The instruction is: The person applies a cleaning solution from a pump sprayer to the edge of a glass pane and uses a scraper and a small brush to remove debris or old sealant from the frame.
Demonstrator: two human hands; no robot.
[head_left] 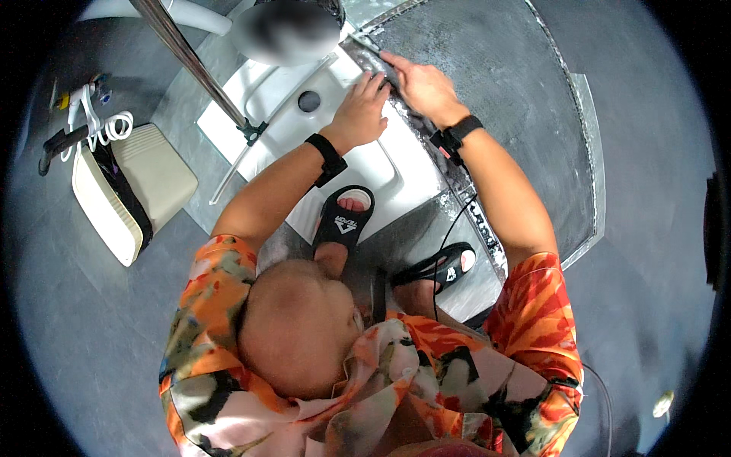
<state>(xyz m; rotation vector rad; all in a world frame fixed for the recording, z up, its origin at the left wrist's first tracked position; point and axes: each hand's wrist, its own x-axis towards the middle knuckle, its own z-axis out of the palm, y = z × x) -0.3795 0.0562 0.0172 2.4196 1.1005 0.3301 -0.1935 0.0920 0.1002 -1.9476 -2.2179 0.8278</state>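
Both hands out ahead of me, side by side, working a narrow dark strip point(396, 85) that runs along the edge where the white shower tray point(358, 164) meets the wet grey floor point(502, 91). Left hand point(362, 110) lies knuckles up, fingers curled down onto the strip; right hand point(422, 85) just beyond it, fingers flat and pressed together on the same strip. Whether either grip pinches it, I cannot tell. Best, I judge, to press evenly and keep both hands close. Tray drain point(309, 100) sits left of the grip; a chrome pole point(202, 72) crosses further left. Beige stool point(126, 190) well off left.
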